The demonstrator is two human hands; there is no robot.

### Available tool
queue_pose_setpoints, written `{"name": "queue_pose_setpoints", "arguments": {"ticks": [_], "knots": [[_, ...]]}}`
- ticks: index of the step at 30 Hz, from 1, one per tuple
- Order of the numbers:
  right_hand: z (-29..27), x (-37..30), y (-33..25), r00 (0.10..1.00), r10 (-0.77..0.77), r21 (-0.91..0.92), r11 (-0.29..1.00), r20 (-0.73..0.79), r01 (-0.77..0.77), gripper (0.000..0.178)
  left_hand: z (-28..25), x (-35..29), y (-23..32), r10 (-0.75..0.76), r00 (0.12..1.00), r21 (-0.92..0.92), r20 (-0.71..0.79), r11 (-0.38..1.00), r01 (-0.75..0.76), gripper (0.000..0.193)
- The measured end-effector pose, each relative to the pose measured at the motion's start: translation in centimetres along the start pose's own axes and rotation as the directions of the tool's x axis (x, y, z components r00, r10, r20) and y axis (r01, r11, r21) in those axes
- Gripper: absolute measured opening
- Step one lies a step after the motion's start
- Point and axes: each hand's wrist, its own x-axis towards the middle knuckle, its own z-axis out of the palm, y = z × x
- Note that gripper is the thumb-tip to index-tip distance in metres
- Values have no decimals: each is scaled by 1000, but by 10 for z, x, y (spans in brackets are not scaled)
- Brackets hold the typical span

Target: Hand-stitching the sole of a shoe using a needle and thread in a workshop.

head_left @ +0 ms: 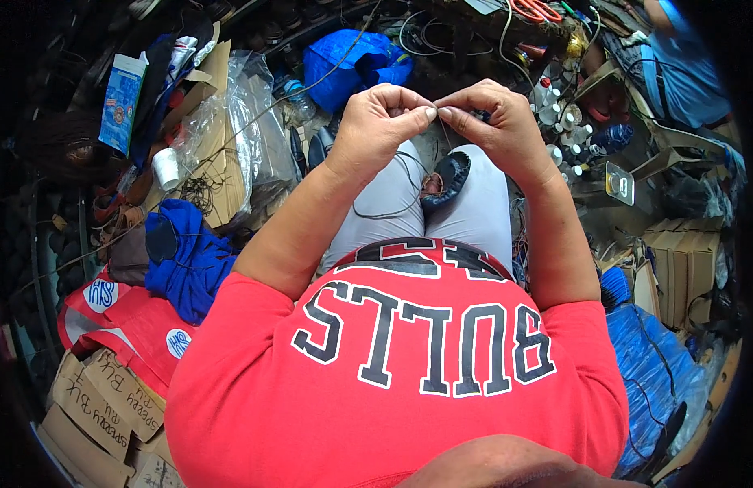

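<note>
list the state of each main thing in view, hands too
left hand, thumb and forefinger pinched
right hand, pinched, meeting the left
dark shoe, resting on the lap
blue bag, crumpled
blue cloth, bunched up
clear plastic, wrinkled
bottles, several capped

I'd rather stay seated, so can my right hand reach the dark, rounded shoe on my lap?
Probably yes: the shoe sits near your right hand, with nothing solid between, though it's busy pinching right beside your left hand.
</note>
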Motion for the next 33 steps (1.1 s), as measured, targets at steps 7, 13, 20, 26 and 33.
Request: {"name": "queue_pose_setpoints", "arguments": {"ticks": [7, 13, 20, 26, 33], "knots": [[2, 2, 0, 984, -178, -172, 970, -3, 174, 9, -2, 0, 0, -64, 998, -44, 24, 997, 65, 11], [-1, 1, 2, 993, -111, -71, 991, 29, 113, 8, 0, 2, 3, -51, 998, -17, 38, 999, 52, 11], [0, 2, 0, 975, -217, -248, 943, 37, 219, 6, 1, 1, 0, -8, 1000, 189, 12, 982, 6, 10], [13, -1, 1, 942, -334, -495, 820, -6, 288, 7, 2, 7, -4, 179, 984, 577, 18, 802, -156, 7], [8, -20, 23, 965, 51, 35, 998, -258, -43, 15, -5, 16, -11, -48, 999, 50, -7, 998, 48, 9]]}}
